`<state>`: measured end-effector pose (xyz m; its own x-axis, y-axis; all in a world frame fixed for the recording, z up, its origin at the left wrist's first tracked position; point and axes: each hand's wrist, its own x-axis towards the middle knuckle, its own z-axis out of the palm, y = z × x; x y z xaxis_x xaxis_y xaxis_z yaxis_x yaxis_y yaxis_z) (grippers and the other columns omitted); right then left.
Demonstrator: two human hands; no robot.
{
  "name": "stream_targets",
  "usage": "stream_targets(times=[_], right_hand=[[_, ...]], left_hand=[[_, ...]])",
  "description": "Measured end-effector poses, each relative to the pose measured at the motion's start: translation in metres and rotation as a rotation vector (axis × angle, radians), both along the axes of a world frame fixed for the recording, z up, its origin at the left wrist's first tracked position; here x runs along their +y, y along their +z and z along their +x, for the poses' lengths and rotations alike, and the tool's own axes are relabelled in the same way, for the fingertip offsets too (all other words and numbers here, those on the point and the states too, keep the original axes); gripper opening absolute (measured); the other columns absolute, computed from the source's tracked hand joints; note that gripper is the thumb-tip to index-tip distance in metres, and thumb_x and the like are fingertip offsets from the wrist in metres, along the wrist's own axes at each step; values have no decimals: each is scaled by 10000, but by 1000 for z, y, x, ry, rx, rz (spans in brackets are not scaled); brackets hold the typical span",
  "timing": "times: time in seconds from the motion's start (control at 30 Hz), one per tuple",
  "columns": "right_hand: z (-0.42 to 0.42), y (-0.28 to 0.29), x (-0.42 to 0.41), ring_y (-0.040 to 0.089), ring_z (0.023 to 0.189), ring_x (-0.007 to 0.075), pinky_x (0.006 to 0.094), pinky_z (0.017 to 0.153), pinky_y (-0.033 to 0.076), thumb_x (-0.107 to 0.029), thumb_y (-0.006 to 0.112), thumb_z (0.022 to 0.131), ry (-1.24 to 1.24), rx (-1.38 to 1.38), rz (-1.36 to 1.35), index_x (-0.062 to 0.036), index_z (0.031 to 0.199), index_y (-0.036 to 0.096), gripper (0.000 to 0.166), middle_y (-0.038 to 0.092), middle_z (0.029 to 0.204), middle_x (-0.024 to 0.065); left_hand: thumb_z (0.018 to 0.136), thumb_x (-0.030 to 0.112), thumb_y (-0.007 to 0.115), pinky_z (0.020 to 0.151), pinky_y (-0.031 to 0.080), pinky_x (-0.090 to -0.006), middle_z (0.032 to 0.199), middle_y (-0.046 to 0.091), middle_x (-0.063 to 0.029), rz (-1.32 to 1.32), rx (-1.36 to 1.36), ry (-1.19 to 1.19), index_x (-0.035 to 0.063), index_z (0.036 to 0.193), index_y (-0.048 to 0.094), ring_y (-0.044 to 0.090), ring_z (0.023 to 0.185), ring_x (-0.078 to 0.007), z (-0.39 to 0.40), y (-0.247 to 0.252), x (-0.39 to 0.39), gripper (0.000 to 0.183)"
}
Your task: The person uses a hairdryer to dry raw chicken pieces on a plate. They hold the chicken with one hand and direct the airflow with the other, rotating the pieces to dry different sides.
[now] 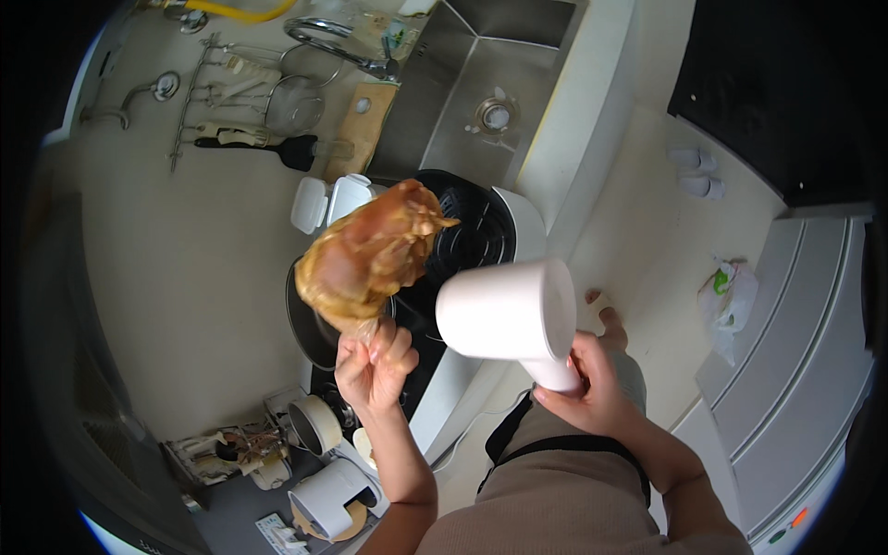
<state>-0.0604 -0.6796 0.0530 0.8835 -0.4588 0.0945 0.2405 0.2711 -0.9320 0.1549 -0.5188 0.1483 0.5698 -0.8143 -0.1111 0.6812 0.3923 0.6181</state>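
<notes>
My left hand (pixel 375 364) grips the narrow bone end of a large piece of raw, marinated-looking poultry (pixel 371 253), most likely a leg. The meat is raised above the stove area, beside a black round basket with a slotted base (pixel 472 232). In my right hand (pixel 590 388) is the handle of a pale pink, cup-shaped vessel (pixel 503 312); its broad flat end faces right and its inside cannot be seen. A dark frying pan (pixel 302 326) lies partly hidden behind the meat and my left hand.
A steel sink (pixel 479 118) with a tap (pixel 333 35) is beyond the basket. White lidded containers (pixel 310 205) stand left of it. Utensils, including a black spatula (pixel 298 151), hang on the wall rack. A small pot (pixel 316 424) and a white appliance (pixel 333 496) are at lower left.
</notes>
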Motion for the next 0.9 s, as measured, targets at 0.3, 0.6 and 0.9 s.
stream_targets(times=[0.3,0.6,0.9], right_hand=[[-48,-5,-35,591,900,123,281,753,482,-101,843,701,165,85,-300,-20,1241,458,668,613,1056,76],[-48,-5,-33,531,773,98,241,655,399,-78,846,703,226,75,-174,-9,1231,517,626,624,959,51],[-34,-6,-34,586,880,100,254,752,462,-40,824,731,301,136,-222,-15,1228,497,596,633,1019,62]], left_hand=[[971,43,527,658,416,-272,834,507,-55,656,-343,-108,-111,1207,563,452,722,-130,69,-36,2,285],[982,51,543,709,436,-220,894,575,-28,707,-498,-198,-43,1312,576,481,763,-87,90,-69,-17,344],[861,-105,553,783,505,-359,998,623,-182,757,-1306,-537,12,1244,632,617,873,-337,90,-113,-10,409]])
